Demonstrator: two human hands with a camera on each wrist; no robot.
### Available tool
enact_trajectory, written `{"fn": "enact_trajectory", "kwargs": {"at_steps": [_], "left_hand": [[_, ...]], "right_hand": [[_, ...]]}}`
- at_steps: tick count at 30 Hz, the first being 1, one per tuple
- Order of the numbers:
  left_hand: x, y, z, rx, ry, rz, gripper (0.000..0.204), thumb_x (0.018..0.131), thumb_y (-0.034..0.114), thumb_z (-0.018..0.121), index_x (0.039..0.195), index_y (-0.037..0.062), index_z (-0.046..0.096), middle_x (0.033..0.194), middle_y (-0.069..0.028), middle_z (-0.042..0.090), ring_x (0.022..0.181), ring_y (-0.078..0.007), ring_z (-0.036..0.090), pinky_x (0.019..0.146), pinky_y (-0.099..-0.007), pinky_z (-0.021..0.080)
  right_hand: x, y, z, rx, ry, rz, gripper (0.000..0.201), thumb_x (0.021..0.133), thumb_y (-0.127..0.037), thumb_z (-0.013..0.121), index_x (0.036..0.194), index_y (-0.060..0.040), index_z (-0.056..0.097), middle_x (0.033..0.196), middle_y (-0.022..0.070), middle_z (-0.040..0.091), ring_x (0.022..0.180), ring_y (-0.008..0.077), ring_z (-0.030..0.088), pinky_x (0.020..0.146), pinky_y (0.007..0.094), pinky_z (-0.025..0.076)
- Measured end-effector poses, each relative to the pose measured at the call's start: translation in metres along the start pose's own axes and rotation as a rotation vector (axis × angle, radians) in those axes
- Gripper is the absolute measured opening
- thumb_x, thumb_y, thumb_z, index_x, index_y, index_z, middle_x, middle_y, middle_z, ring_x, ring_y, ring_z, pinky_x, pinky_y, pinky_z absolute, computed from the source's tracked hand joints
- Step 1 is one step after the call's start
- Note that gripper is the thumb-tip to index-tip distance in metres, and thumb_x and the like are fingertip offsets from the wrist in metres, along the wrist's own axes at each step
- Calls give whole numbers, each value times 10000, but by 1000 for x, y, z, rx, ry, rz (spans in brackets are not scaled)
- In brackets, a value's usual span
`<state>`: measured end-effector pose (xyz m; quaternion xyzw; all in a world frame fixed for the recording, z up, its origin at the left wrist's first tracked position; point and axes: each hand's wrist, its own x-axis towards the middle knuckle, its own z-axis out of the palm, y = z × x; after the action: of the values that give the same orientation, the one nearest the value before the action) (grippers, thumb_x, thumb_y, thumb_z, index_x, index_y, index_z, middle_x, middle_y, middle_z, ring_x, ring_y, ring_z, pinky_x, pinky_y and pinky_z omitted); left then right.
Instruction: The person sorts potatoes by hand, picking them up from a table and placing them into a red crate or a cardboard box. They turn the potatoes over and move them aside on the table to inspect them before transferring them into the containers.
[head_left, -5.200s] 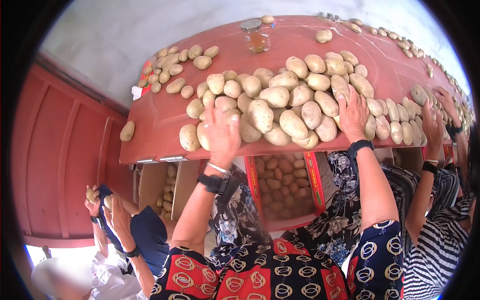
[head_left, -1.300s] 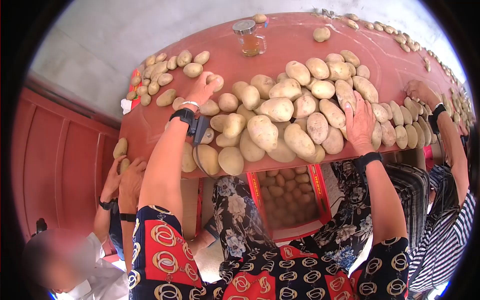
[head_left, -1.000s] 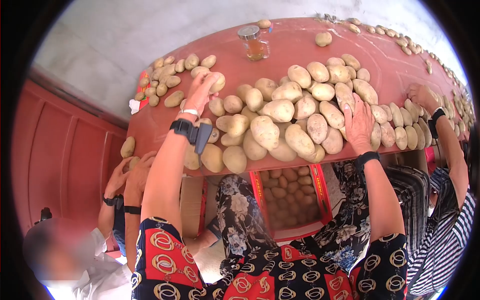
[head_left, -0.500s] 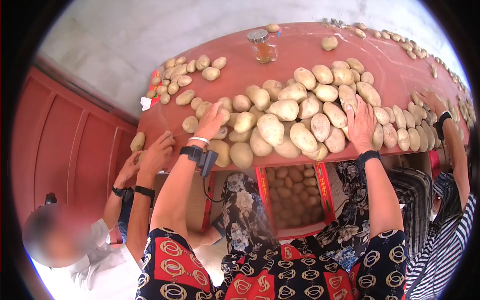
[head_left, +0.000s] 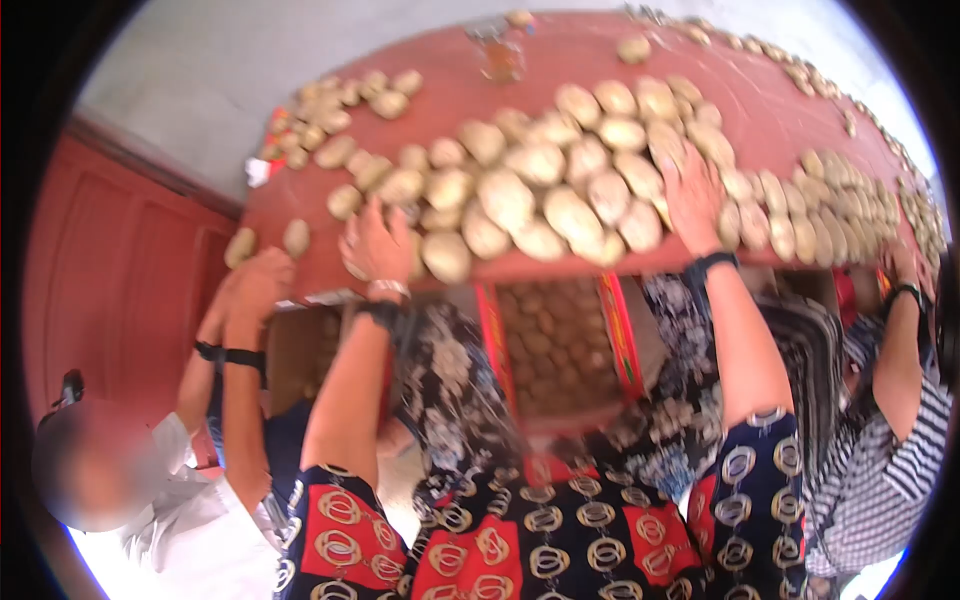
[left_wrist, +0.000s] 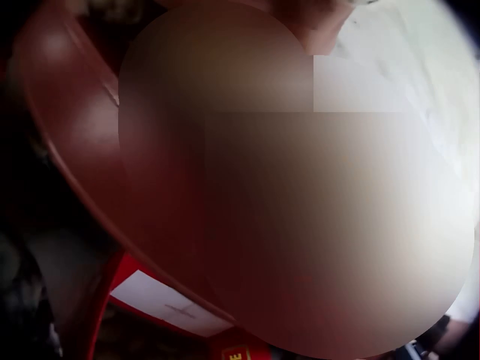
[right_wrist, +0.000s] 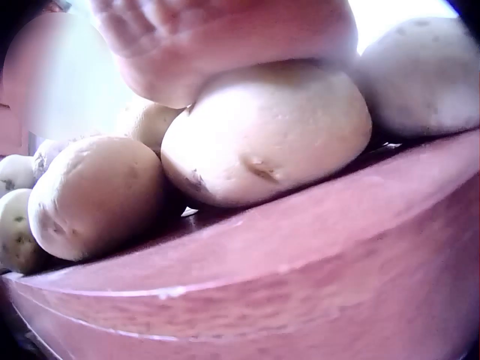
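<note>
A heap of potatoes (head_left: 505, 200) lies along the near side of a red table (head_left: 430, 55). My left hand (head_left: 378, 245) is at the heap's left end by the near edge, its fingers spread and touching the potatoes there. At the heap's right end my right hand (head_left: 693, 198) rests with extended fingers on the potatoes. The right wrist view shows that hand's underside on a pale potato (right_wrist: 270, 135), which sits on the tabletop close to the edge. The left wrist view is mostly blurred and does not show what lies under the left hand.
Below the table edge stands a red-trimmed box of potatoes (head_left: 555, 340). A glass mug (head_left: 500, 55) stands at the back, and smaller potatoes (head_left: 325, 110) lie far left. Neighbours work on both sides; one person's hands (head_left: 262, 285) are at the table's left corner.
My left hand held up a potato, then came down onto the heap and drew back toward the near edge. My right hand stays on the heap. The right neighbour's hand moved nearer the edge.
</note>
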<state>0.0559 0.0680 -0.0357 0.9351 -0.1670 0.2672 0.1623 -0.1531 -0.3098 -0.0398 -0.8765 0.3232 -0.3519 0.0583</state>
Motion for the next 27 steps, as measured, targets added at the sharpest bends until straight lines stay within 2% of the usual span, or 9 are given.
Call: {"fn": "enact_trajectory", "kwargs": {"at_steps": [4,8,11,15,19,20,21,23,27], "left_hand": [[7,11,2,60,-40,-59,534,806,404,582,1274,153,532,1199,-156,601,1204,-293,484,1038,-504,235],[11,17,1,46,-85,-111,531,814,426,537,1274,160,536,1202,-118,610,1219,-275,475,1054,-503,199],[15,7,11,89,-95,-143,493,818,431,503,1227,166,577,1178,-83,629,1212,-261,482,1053,-508,196],[11,11,15,147,-89,-146,388,809,401,494,1085,188,665,1106,-58,660,1166,-241,514,1030,-494,229],[11,15,4,181,-60,-108,372,829,394,470,1082,203,664,1125,-83,648,1152,-256,524,1013,-485,272],[10,15,6,185,-58,-79,383,846,407,451,1105,212,656,1139,-101,639,1146,-274,529,1011,-486,291],[8,14,8,183,-27,-61,363,844,381,456,1088,205,660,1111,-108,645,1130,-278,537,1005,-490,291],[8,17,6,170,-15,-79,349,827,371,485,1073,195,660,1100,-100,646,1133,-274,531,1002,-500,287],[3,15,11,106,18,-39,347,811,330,515,1095,181,646,1086,-70,647,1152,-259,509,1026,-510,254]], "right_hand": [[0,4,-16,241,-58,42,513,895,-433,511,1256,-70,505,1220,210,549,1152,375,480,988,472,348],[-23,-52,-70,791,166,-100,358,891,-253,601,1156,-16,560,1122,157,599,1053,214,566,919,343,425],[-73,-94,-104,1135,-313,35,201,895,-188,612,967,-4,647,864,16,662,809,69,589,716,238,482],[-102,-115,-74,813,-1263,-284,254,888,-257,602,897,-6,644,725,47,621,641,102,537,595,276,435],[-173,-94,41,745,-1486,-293,319,844,-252,564,693,29,550,662,136,596,569,272,550,575,411,428],[-192,-77,53,904,-1168,-372,319,816,-283,567,771,33,584,719,194,619,631,348,580,604,450,446],[-206,-74,92,502,-1468,-372,312,788,-248,551,896,40,605,881,257,635,763,395,614,673,476,474],[-215,-79,96,236,-1497,-77,385,754,-134,505,1097,-6,621,1101,268,599,947,381,627,790,453,502],[-319,-4,186,-94,-1289,31,308,803,-143,466,1043,-53,637,1011,207,648,930,361,637,757,482,508]]}}
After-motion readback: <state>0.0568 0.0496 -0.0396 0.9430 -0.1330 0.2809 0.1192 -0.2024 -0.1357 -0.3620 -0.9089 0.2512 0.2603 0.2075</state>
